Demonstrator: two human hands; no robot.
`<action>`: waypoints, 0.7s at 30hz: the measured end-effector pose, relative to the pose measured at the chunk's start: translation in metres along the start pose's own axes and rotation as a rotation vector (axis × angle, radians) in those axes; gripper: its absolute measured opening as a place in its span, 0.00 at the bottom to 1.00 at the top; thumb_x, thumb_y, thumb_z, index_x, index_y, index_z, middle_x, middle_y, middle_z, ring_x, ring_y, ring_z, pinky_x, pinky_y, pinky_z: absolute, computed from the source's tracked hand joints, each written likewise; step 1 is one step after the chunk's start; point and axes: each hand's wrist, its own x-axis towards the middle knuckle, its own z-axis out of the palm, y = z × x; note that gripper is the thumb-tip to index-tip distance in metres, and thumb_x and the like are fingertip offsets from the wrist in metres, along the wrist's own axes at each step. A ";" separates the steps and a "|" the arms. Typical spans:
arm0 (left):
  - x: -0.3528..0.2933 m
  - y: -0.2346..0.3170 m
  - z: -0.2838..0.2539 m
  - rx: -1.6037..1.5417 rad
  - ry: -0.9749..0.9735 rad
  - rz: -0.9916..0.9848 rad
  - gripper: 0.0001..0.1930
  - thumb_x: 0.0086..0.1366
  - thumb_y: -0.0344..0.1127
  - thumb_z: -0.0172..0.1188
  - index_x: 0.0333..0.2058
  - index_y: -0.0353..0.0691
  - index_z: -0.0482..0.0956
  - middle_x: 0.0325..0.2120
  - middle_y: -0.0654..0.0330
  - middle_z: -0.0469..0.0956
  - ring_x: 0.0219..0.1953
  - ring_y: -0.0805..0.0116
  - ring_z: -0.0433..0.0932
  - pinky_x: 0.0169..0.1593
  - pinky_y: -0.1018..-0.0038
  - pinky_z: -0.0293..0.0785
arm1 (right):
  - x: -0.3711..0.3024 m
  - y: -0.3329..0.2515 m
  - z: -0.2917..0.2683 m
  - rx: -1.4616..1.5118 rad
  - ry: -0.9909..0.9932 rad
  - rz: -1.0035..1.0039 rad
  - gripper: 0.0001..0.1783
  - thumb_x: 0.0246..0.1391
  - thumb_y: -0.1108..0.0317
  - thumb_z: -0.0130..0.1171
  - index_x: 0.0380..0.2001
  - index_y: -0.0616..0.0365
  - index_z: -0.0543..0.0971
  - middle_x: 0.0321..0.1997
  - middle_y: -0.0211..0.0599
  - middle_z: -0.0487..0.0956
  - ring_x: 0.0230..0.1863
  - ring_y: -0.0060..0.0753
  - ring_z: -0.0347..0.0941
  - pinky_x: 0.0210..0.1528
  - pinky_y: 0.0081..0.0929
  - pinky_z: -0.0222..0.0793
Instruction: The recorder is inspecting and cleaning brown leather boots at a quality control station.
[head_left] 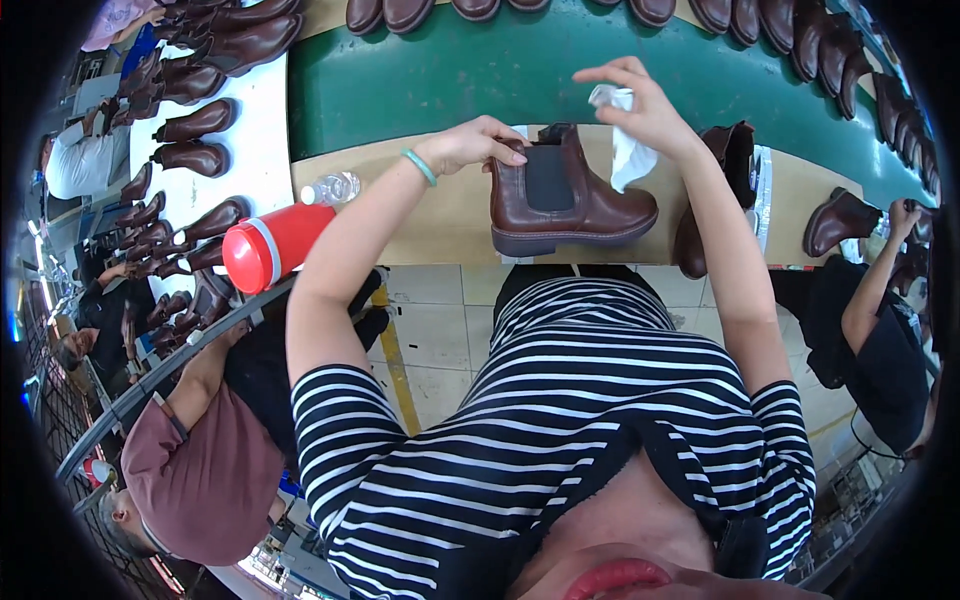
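Note:
A brown leather ankle boot (508, 200) with a dark elastic side panel stands on the tan work board (425, 225) in front of me, its toe pointing right. My left hand (475, 146) grips the top of its shaft at the heel side, thumb outside against the leather. Above the toe, my right hand (648, 112) is raised, with a crumpled white cloth (630, 158) pinched in it and the index finger stretched out to the left. The cloth hangs down close to the vamp; I cannot tell whether it touches.
Another brown boot (690, 240) stands to the right, partly behind my right forearm. Left of my left arm are a red jug (262, 250) and a clear plastic bottle (335, 187). A green surface (440, 85) runs beyond the board, with rows of boots. Co-workers are on both sides.

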 end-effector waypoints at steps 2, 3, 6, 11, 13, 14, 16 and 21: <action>-0.001 -0.026 0.001 -0.101 0.042 -0.005 0.12 0.55 0.33 0.65 0.38 0.38 0.80 0.27 0.69 0.75 0.30 0.80 0.69 0.28 0.80 0.64 | -0.014 -0.014 0.004 0.117 0.139 0.190 0.27 0.40 0.83 0.57 0.49 0.57 0.76 0.37 0.40 0.80 0.32 0.24 0.74 0.36 0.19 0.70; -0.002 -0.038 0.002 -0.194 0.080 -0.006 0.11 0.55 0.33 0.65 0.38 0.38 0.80 0.27 0.70 0.75 0.29 0.80 0.69 0.27 0.80 0.64 | -0.022 -0.017 0.014 0.117 0.133 0.195 0.27 0.40 0.83 0.57 0.49 0.57 0.76 0.37 0.40 0.80 0.32 0.24 0.74 0.36 0.19 0.70; -0.008 -0.057 0.014 -0.342 0.084 0.017 0.11 0.60 0.35 0.61 0.40 0.39 0.80 0.28 0.70 0.77 0.30 0.81 0.72 0.28 0.81 0.65 | -0.048 0.000 0.056 0.483 0.121 0.434 0.18 0.44 0.82 0.60 0.42 0.63 0.78 0.34 0.37 0.80 0.31 0.22 0.76 0.33 0.18 0.72; -0.016 -0.085 0.044 -0.715 0.114 0.057 0.12 0.64 0.39 0.57 0.41 0.38 0.79 0.32 0.66 0.80 0.32 0.78 0.78 0.31 0.79 0.72 | -0.052 0.002 0.105 0.322 0.182 0.375 0.09 0.47 0.76 0.63 0.35 0.64 0.79 0.30 0.32 0.81 0.30 0.20 0.76 0.32 0.19 0.71; -0.017 -0.097 0.056 -0.865 0.129 0.139 0.13 0.65 0.39 0.55 0.42 0.37 0.78 0.33 0.64 0.80 0.32 0.77 0.79 0.32 0.79 0.74 | -0.042 0.006 0.121 0.147 0.239 0.228 0.08 0.49 0.74 0.62 0.34 0.64 0.79 0.29 0.35 0.81 0.27 0.25 0.76 0.31 0.22 0.70; -0.017 -0.100 0.060 -0.880 0.130 0.136 0.13 0.65 0.39 0.55 0.42 0.37 0.78 0.33 0.64 0.80 0.32 0.77 0.79 0.32 0.79 0.74 | -0.038 0.006 0.128 -0.023 0.212 0.188 0.08 0.48 0.73 0.62 0.33 0.63 0.79 0.29 0.40 0.79 0.30 0.34 0.76 0.33 0.28 0.70; -0.018 -0.104 0.064 -0.881 0.227 0.173 0.14 0.66 0.40 0.54 0.43 0.38 0.78 0.32 0.65 0.80 0.31 0.78 0.79 0.31 0.79 0.74 | -0.041 0.008 0.136 -0.209 0.171 0.190 0.07 0.47 0.69 0.63 0.30 0.61 0.78 0.31 0.46 0.77 0.33 0.49 0.75 0.36 0.38 0.70; -0.018 -0.119 0.072 -0.952 0.200 0.236 0.15 0.66 0.43 0.53 0.43 0.38 0.78 0.33 0.66 0.80 0.30 0.80 0.78 0.33 0.80 0.74 | -0.036 0.001 0.153 -0.286 0.173 0.163 0.08 0.49 0.65 0.61 0.30 0.58 0.78 0.31 0.41 0.77 0.33 0.50 0.75 0.34 0.39 0.70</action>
